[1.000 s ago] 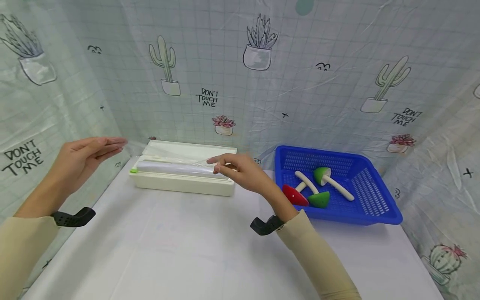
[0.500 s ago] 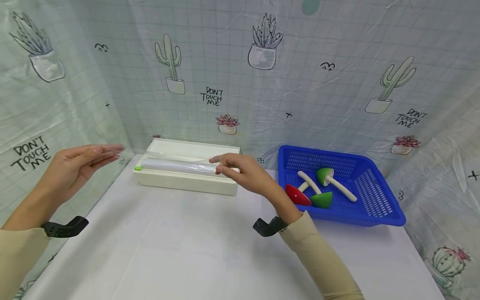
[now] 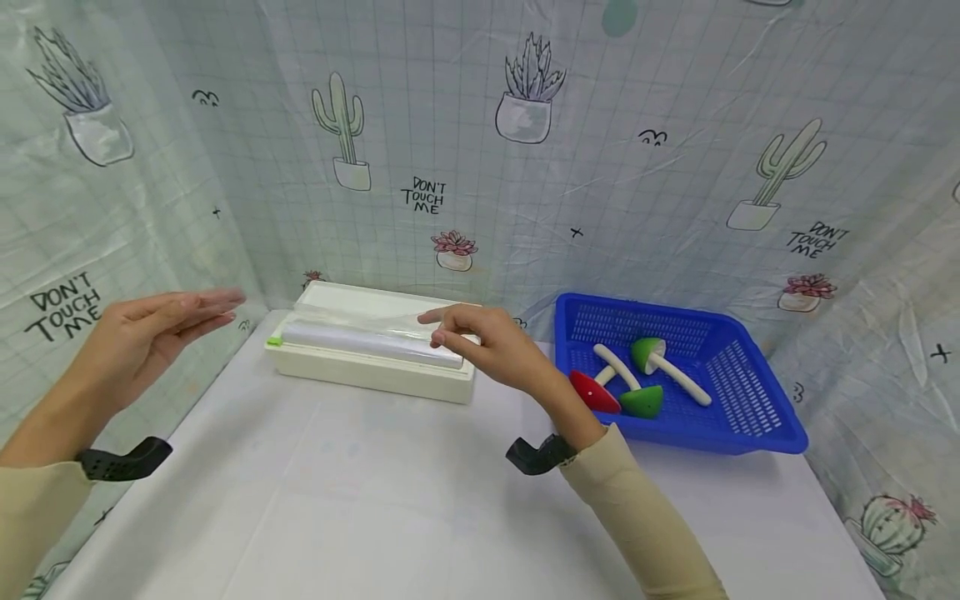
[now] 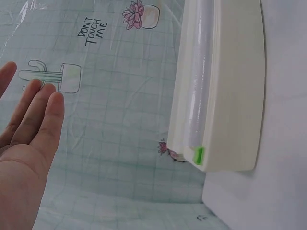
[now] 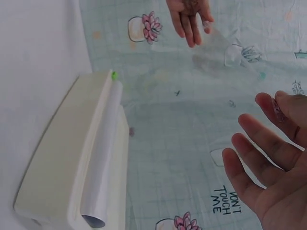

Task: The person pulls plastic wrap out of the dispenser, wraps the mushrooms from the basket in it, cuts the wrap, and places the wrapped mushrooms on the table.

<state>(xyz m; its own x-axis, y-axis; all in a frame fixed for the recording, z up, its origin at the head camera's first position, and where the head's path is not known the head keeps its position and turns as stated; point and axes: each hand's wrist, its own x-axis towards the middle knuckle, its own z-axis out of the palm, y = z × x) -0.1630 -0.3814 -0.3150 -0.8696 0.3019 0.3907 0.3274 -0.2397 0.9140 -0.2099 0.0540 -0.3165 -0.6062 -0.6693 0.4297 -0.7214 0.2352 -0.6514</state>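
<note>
A white dispenser box point(image 3: 367, 378) stands with its lid raised at the back left of the table. Inside lies a roll of cling film point(image 3: 360, 340), and a green slider point(image 4: 198, 155) sits at one end. A clear sheet of cling film point(image 5: 221, 47) spans the air between both hands, above the box. Left of the box, my left hand point(image 3: 153, 337) pinches one edge, other fingers extended. My right hand point(image 3: 491, 343), over the box's right end, pinches the other edge between thumb and index finger; its remaining fingers spread loosely in the right wrist view.
A blue plastic basket point(image 3: 738, 437) at the right holds a red toy mushroom point(image 3: 594, 392) and two green ones point(image 3: 641, 402). A patterned curtain point(image 3: 600, 192) encloses the back and sides of the white table point(image 3: 390, 492).
The left hand has shifted a little down and left with its edge of film. The box's right end has swung slightly toward me. The right hand stays nearly still.
</note>
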